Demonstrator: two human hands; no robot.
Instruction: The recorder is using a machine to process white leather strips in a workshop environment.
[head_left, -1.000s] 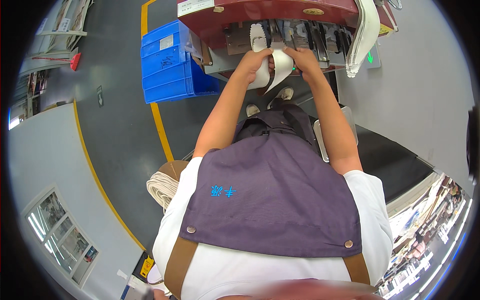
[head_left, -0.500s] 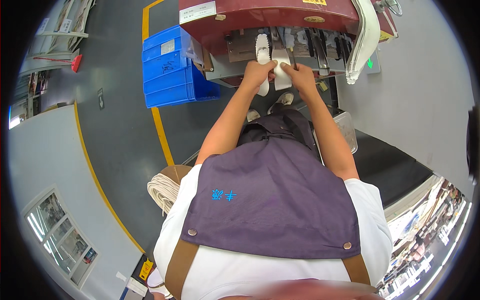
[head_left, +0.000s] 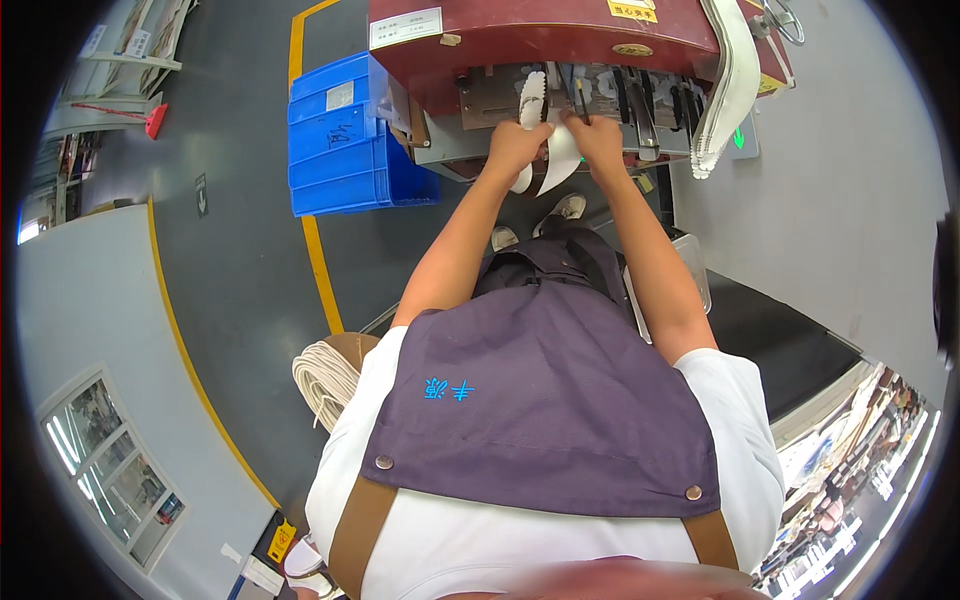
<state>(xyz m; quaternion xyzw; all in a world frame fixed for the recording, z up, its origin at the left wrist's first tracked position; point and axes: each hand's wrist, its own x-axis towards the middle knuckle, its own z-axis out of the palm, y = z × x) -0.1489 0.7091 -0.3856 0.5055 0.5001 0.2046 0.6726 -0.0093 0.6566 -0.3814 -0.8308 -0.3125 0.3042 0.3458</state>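
Note:
My left hand (head_left: 515,146) is closed around a white strip (head_left: 533,90) with a scalloped upper edge; its rounded lower end shows below my fingers. Close beside it, my right hand (head_left: 598,142) pinches a smooth white piece (head_left: 561,163), which slants down to the left and tapers to a point. My left thumb reaches to this piece's left edge; whether it grips it I cannot tell. Both hands are at the front of a dark red machine (head_left: 540,35), below its opening with metal clamps (head_left: 637,110). The right fingertips are partly hidden.
A bundle of long white strips (head_left: 725,100) hangs over the machine's right side. Left of the machine stands a blue plastic crate (head_left: 340,160). A coil of pale cord (head_left: 325,382) lies by my left side. A handwheel (head_left: 785,20) sticks out at the machine's far right.
The white piece in my right hand has turned, so its lower end now points down and left. My right hand has shifted slightly up and right; the left keeps its strip.

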